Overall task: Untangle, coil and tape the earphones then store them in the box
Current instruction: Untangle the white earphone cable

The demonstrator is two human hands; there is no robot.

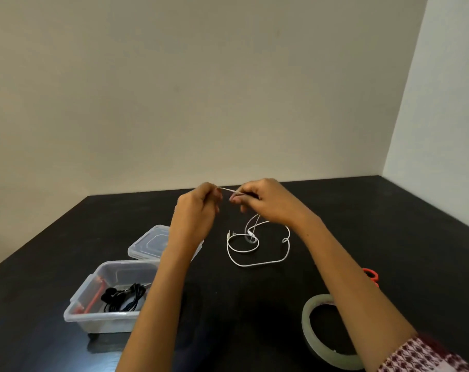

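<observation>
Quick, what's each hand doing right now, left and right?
Left hand: closed, pinching the white earphone cable.
Right hand: closed, pinching the same cable, a short stretch taut between the hands.

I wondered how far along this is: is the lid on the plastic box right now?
No, the box stands open with black earphones inside, and its lid lies on the table just behind it.
</observation>
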